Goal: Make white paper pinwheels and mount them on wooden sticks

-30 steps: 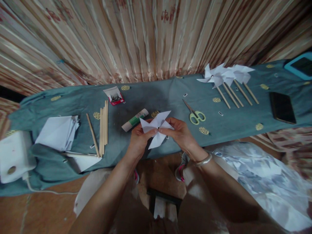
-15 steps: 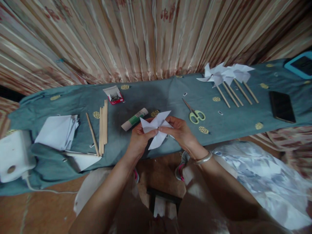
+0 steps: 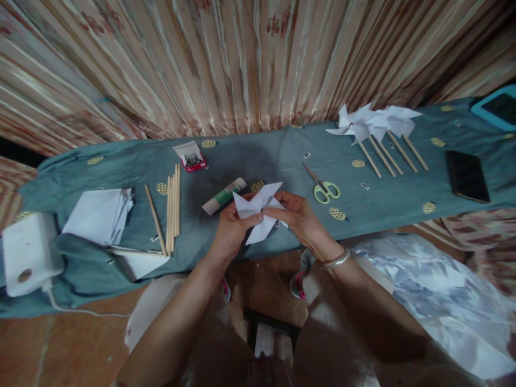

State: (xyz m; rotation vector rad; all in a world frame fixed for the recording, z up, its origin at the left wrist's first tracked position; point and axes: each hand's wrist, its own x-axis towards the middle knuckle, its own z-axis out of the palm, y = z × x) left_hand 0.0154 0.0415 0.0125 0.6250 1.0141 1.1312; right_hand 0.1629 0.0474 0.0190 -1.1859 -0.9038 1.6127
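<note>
A white paper pinwheel is held over the front edge of the table, with a small dark pin at its centre. My left hand grips it from the left, thumb near the centre. From the other side my right hand pinches it, thumb also at the middle; the fingers behind the paper are hidden. Just beyond my left hand lies a glue stick with a green label. Green-handled scissors rest to the right of my right hand.
Wooden sticks, stacked white paper and a red box of pins lie left. Several pinwheels on sticks, a black phone and a blue-framed device lie right. A white box trails a cable. A plastic bag stands below.
Both hands keep hold of the pinwheel with almost no movement. The view has shifted slightly, so the things at left appear a little further right.
</note>
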